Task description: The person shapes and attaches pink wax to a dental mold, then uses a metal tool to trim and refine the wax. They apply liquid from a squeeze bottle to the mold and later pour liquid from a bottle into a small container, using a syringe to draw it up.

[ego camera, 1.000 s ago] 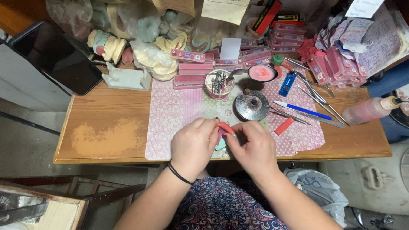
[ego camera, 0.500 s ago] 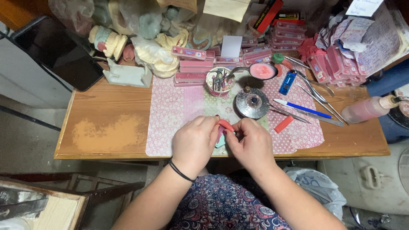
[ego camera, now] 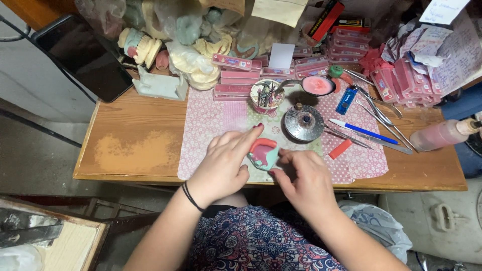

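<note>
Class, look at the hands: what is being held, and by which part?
Both the left hand and right hand hold a small teal and pink dental model, gripping it by its side edges.

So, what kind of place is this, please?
Probably a small dental laboratory bench. Both hands hold a green jaw cast with a pink wax rim; more plaster jaw casts are piled at the back of the wooden table, beside stacked pink boxes and a cup of metal tools.

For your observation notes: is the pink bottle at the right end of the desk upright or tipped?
Tipped: the pink bottle lies on its side on the desk.
</note>
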